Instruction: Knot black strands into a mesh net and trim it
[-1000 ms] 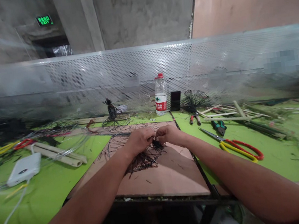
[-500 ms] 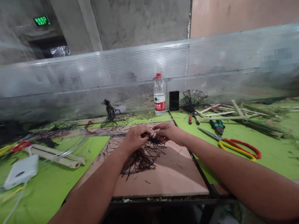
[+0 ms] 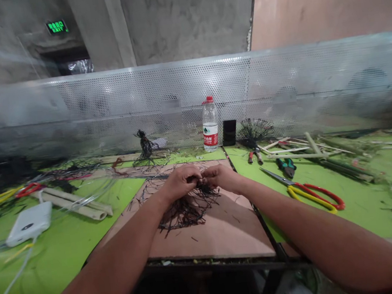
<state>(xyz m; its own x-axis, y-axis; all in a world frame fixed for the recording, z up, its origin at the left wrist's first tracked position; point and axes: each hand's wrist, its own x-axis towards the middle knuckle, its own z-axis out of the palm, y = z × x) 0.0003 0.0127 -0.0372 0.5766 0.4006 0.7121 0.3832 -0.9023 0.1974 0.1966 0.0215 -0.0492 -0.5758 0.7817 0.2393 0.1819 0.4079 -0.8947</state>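
Note:
A bundle of thin black strands (image 3: 183,214) spreads over a brown board (image 3: 228,238) in front of me. My left hand (image 3: 182,179) is closed on the gathered top of the bundle, its thumb and fingers pinched together. Touching the same top from the other side, my right hand (image 3: 221,178) is closed too, with the fingertips pressed onto the strands. The two hands almost meet, and what exactly lies between the fingertips is hidden. Loose strand ends fan out below and to the left of the hands.
On the right lie scissors with red and yellow handles (image 3: 316,197), green-handled pliers (image 3: 286,168) and cut stalks (image 3: 310,147). A water bottle (image 3: 209,126) and a dark phone (image 3: 229,132) stand behind. Left are a white power bank (image 3: 29,223) and pale tubes (image 3: 76,203). A perforated metal screen (image 3: 121,94) closes the back.
My right fingers have closed in from a looser, spread pose onto the bundle's top. The left hand keeps its hold, with its knuckles turned slightly. The whole view has shifted a little.

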